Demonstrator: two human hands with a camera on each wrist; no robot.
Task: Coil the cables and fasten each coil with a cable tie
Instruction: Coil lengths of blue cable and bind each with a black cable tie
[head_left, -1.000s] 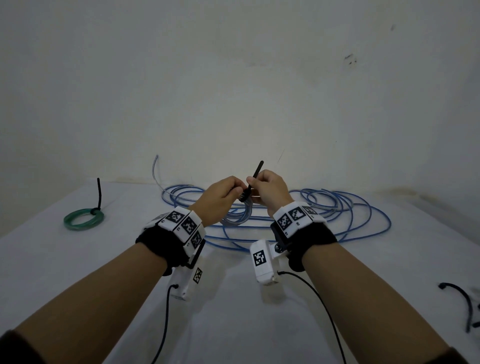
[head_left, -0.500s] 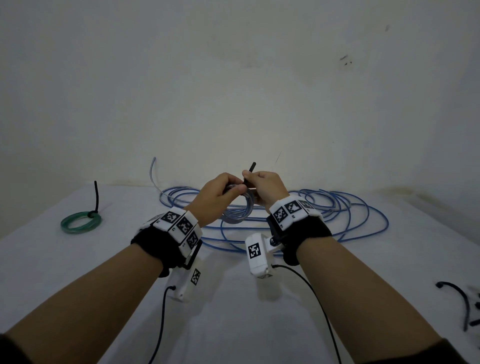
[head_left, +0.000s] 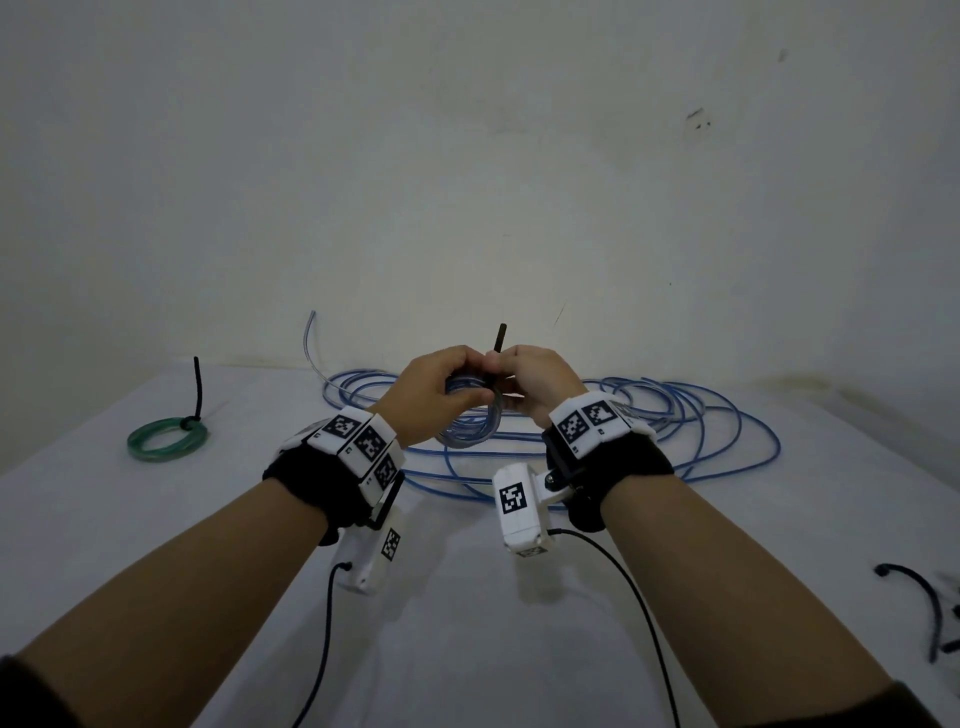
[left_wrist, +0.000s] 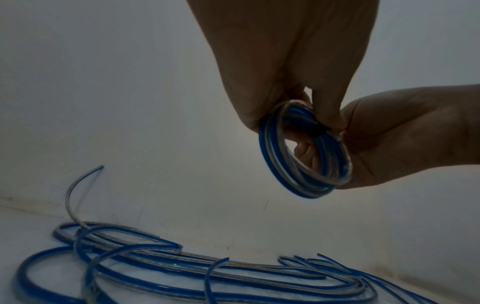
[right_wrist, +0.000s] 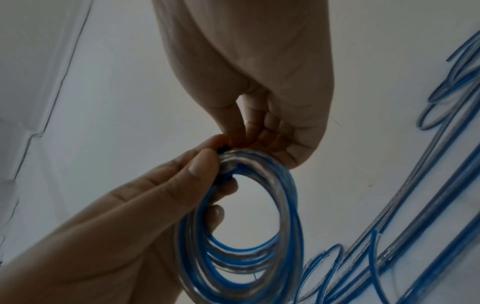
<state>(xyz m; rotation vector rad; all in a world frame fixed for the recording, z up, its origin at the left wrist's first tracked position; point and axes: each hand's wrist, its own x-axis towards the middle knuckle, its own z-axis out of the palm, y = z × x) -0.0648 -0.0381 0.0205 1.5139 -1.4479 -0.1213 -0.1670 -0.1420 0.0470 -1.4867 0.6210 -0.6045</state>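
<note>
Both hands meet above the middle of the table, and each grip is closed on something. The left hand (head_left: 435, 389) has its fingers and thumb curled round the top of a small coil of blue-and-clear plastic cable (head_left: 470, 423), whose ring hangs below the hands, off the table. The right hand (head_left: 537, 382) pinches a thin black cable tie (head_left: 497, 358) at the top of that coil; the tie's free end sticks up between the two hands. In the left wrist view a dark band (left_wrist: 317, 130) crosses the coil's strands right at the fingertips, probably the tie wrapped round them, though the spot is dim and partly covered by the fingers.

Just behind the hands, a loose spread of the same blue-and-clear cable (head_left: 691, 421) lies in wide loops on the white table (head_left: 467, 649), with one end curving up near the wall. Well to the left lies a small green cable coil (head_left: 166, 439) already bound by a black tie whose tail stands upright. Near the right edge lie a few spare black ties (head_left: 930, 605), curved and apart from everything else.
</note>
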